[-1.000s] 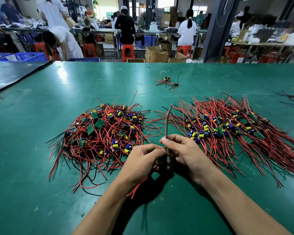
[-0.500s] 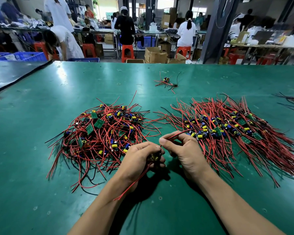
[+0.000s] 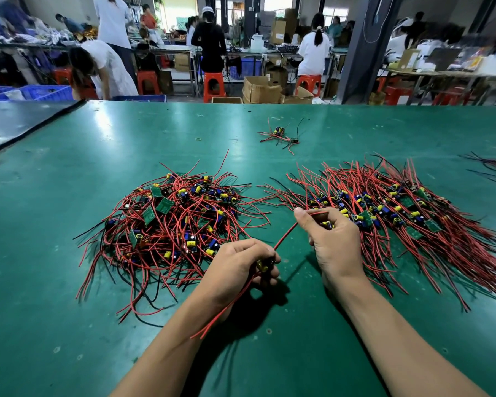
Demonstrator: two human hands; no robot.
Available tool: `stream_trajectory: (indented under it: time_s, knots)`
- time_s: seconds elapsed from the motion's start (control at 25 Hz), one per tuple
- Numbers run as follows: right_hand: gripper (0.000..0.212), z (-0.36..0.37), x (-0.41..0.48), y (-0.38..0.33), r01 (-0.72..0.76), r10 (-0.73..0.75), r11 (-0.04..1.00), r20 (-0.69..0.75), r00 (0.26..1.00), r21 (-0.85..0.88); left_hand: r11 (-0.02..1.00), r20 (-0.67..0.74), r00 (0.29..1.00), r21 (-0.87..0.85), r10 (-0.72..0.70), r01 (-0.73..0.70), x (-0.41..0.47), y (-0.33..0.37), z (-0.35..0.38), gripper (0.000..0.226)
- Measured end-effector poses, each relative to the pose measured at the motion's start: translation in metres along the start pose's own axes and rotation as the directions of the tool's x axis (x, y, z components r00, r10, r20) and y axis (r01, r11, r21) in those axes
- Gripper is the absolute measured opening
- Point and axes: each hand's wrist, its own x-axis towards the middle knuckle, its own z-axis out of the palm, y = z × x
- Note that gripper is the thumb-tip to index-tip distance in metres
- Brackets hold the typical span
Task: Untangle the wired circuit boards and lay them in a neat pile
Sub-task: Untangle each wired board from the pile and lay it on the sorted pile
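Pulled apart since half a second back: right hand point(image 3: 332, 247) now higher and farther right, left hand point(image 3: 238, 267) low and central. Across the green surface point(image 3: 69, 325), a combed-out pile of wired circuit boards point(image 3: 407, 213) to the right and a tangled heap point(image 3: 169, 224) to the left, well apart. Left fingers curled round one circuit board point(image 3: 262, 265) just above the surface; right thumb and fingers pinching its red wire point(image 3: 285, 235), stretched straight between both hands. Farther back, a small stray board point(image 3: 279, 133) lying alone.
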Motion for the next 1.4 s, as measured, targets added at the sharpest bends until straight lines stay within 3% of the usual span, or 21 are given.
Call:
stream_trajectory:
  time_s: [0.12,0.2,0.28,0.48,0.64,0.72,0.84,1.0,1.12,1.24,1.4]
  knots:
    - [0.022,0.001,-0.001,-0.005,-0.068,0.068,0.995,0.009,0.998,0.071,1.0,-0.018,1.0,-0.015,0.004,-0.004,0.001,-0.001,-0.001,0.025]
    - [0.032,0.0,0.002,-0.011,-0.271,0.248,0.917,0.115,0.962,0.293,0.999,-0.031,0.999,-0.047,0.01,-0.011,0.001,-0.002,-0.002,0.022]
    - [0.038,-0.004,0.005,-0.016,-0.435,0.37,0.819,0.234,0.899,0.373,0.998,-0.032,0.999,-0.059,0.016,-0.018,0.0,-0.003,-0.002,0.02]
    - [0.044,-0.01,0.009,-0.015,-0.533,0.428,0.784,0.345,0.835,0.318,0.999,-0.009,1.0,-0.03,0.023,-0.023,0.002,-0.003,-0.001,0.02]
    - [0.044,-0.006,0.006,-0.009,-0.523,0.439,0.797,0.305,0.845,0.302,0.997,-0.053,0.998,-0.078,0.016,-0.02,0.002,-0.003,-0.005,0.02]
    - [0.048,-0.007,0.004,-0.008,-0.507,0.393,0.82,0.381,0.837,0.266,0.993,-0.064,0.998,-0.118,0.003,-0.01,0.003,-0.003,-0.006,0.019]
    - [0.046,-0.006,-0.005,-0.01,-0.521,0.346,0.842,0.601,0.721,0.139,0.99,-0.062,0.998,-0.14,-0.004,-0.005,0.004,-0.004,-0.004,0.017]
    - [0.039,0.003,-0.019,-0.011,-0.54,0.375,0.841,0.676,0.635,0.04,0.998,-0.059,0.998,-0.051,0.031,-0.034,0.003,-0.006,-0.005,0.017]
    - [0.026,0.003,-0.02,-0.014,-0.548,0.397,0.836,0.655,0.643,0.031,0.995,-0.077,0.995,0.071,0.07,-0.065,0.004,-0.009,-0.004,0.016]
    - [0.002,0.005,-0.019,-0.015,-0.537,0.408,0.841,0.572,0.711,0.068,0.985,-0.098,0.991,0.155,0.094,-0.078,0.007,-0.012,-0.002,0.019]
    - [0.015,0.007,-0.009,-0.014,-0.526,0.427,0.815,0.363,0.828,0.243,0.979,-0.072,0.994,0.192,0.084,-0.069,0.007,-0.012,-0.001,0.022]
